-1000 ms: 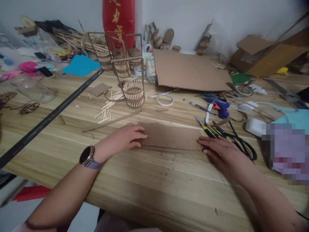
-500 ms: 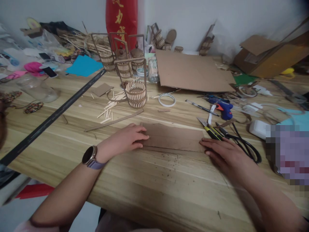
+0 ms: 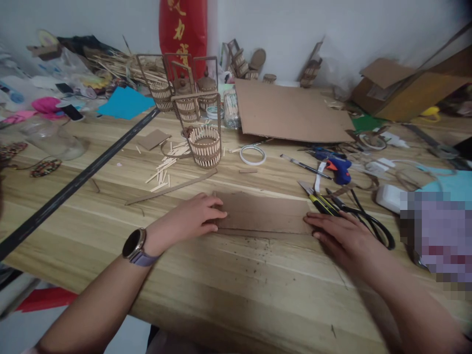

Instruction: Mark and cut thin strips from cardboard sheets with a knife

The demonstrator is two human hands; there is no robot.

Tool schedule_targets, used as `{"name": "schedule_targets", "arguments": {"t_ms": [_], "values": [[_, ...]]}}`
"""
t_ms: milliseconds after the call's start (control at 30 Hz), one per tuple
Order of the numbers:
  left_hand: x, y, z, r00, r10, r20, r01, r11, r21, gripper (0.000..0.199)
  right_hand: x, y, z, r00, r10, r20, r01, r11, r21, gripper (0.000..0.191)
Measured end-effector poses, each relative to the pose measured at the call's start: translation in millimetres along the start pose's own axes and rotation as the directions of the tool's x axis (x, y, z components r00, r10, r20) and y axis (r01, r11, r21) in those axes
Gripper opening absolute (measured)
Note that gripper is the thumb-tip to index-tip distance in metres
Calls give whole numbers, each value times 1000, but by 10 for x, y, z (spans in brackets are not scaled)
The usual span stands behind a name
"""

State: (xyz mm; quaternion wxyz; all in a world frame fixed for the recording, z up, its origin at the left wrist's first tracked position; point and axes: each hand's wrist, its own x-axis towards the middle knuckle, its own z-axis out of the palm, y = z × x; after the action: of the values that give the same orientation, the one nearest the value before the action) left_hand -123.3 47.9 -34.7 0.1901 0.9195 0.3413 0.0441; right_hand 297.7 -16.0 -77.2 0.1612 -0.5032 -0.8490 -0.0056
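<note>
A narrow brown cardboard piece (image 3: pixel 263 212) lies flat on the wooden table in front of me. At its left end rests my left hand (image 3: pixel 201 214), thumb and fingers spread apart on the cardboard. My right hand (image 3: pixel 341 233) touches the right end with its fingers stretched out and flat. Just beyond the right fingers lie a yellow-and-black utility knife (image 3: pixel 322 202) and dark-handled scissors (image 3: pixel 363 216), partly overlapping. Dark crumbs (image 3: pixel 256 255) are scattered on the near side of the cardboard.
Beyond the cardboard stand a small stick basket (image 3: pixel 205 147), loose sticks (image 3: pixel 167 164) and a tape roll (image 3: pixel 252 155). A large cardboard sheet (image 3: pixel 291 110) lies further back. Right of it are a blue glue gun (image 3: pixel 339 169) and a cardboard box (image 3: pixel 398 93). A black strip (image 3: pixel 81 167) crosses the left side.
My view has shifted slightly, so the scene sits a little further left and lower. Both hands stay at the ends of the cardboard piece, with no clear movement against it.
</note>
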Motion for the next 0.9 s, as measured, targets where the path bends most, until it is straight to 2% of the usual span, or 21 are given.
{"name": "schedule_targets", "arguments": {"t_ms": [500,900], "values": [[-9,-46,41,999,34,-31,-36,999,-37,34,18,-38,-55,994,-94,-55,90,993,-78,30],[-18,-39,42,999,17,-31,-19,999,-46,33,22,-90,-34,996,8,-84,-19,991,-130,34]]}}
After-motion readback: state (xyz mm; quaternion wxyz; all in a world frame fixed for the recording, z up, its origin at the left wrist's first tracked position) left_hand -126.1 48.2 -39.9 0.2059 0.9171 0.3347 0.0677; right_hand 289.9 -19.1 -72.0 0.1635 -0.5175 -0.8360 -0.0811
